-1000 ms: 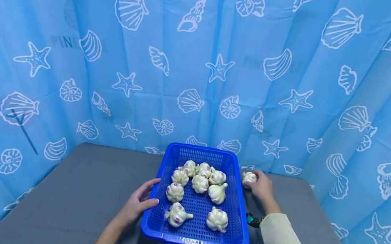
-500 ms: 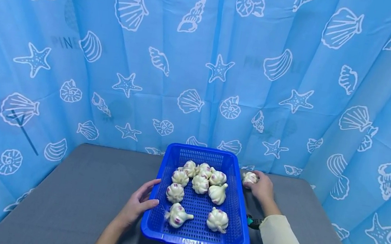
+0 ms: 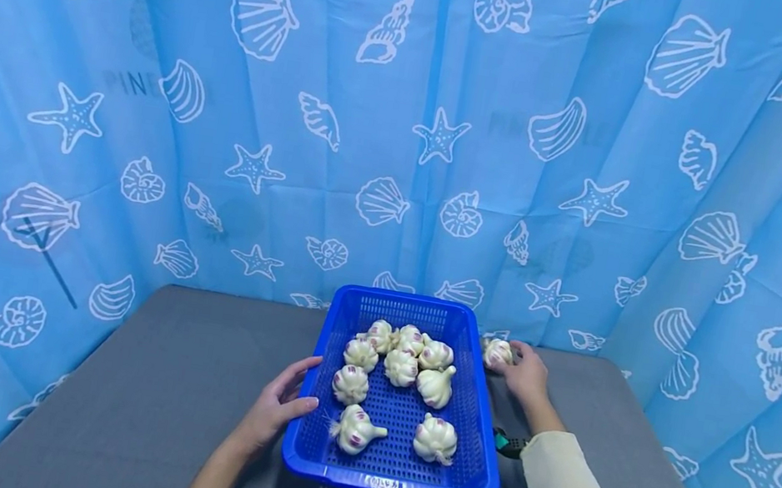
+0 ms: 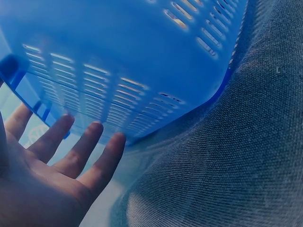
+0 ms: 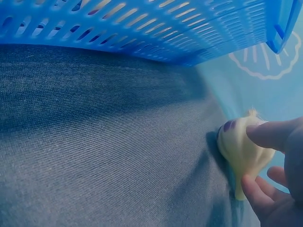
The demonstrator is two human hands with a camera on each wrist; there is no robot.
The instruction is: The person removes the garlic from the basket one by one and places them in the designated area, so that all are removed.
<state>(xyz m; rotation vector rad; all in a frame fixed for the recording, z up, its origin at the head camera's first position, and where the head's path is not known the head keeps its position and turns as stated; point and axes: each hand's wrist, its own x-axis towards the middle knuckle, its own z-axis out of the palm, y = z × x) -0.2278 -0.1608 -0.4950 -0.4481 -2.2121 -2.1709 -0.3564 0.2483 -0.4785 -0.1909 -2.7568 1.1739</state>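
A blue perforated basket [image 3: 385, 484] stands on the grey cloth, with several garlic bulbs inside, one of them a bulb [image 3: 435, 439] at the front right. My left hand [image 3: 274, 406] is at the basket's left side, thumb by the rim. In the left wrist view its spread fingers [image 4: 106, 158] reach up to the slotted wall. Outside the basket's far right corner, my right hand [image 3: 529, 376] holds another garlic bulb [image 3: 496, 355]. The right wrist view shows the thumb on the side of this bulb [image 5: 236, 142] and fingertips by its neck, which points down in that view.
Grey cloth [image 3: 188, 382] covers the table around the basket. A blue curtain [image 3: 390, 151] with white shell prints hangs behind the table and along both sides, close to the far edge.
The right hand's fingers have shifted off the top of the garlic bulb towards its right side, so more of the bulb shows. Basket and left hand look unchanged.
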